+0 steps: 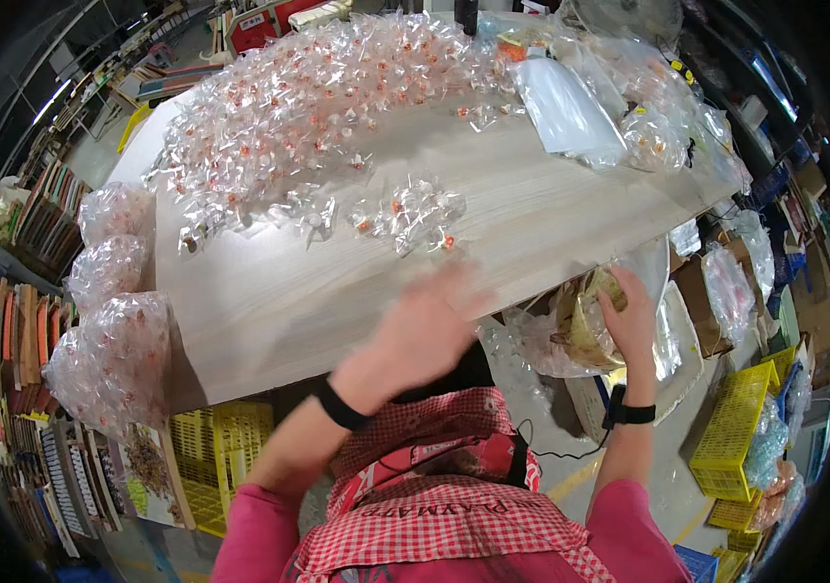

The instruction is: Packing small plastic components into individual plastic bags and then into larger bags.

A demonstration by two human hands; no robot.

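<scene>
My left hand [430,325] is over the near edge of the pale wooden table [337,301], blurred by motion, so its fingers do not show clearly. Just beyond it lies a small group of clear plastic packets [415,214] with orange-red bits inside. Beside the table's right edge, my right hand [629,316] is at a clear plastic bag [585,311] that has something yellowish in it. The thumb and fingers of that hand curve apart; no grip on the bag can be made out.
A large heap of similar packets [308,107] covers the far left of the table. Flat clear bags [570,112] lie at the far right. Full bags [119,355] hang along the left edge. Yellow crates [736,428] stand on the floor at right, near a cardboard box [702,306].
</scene>
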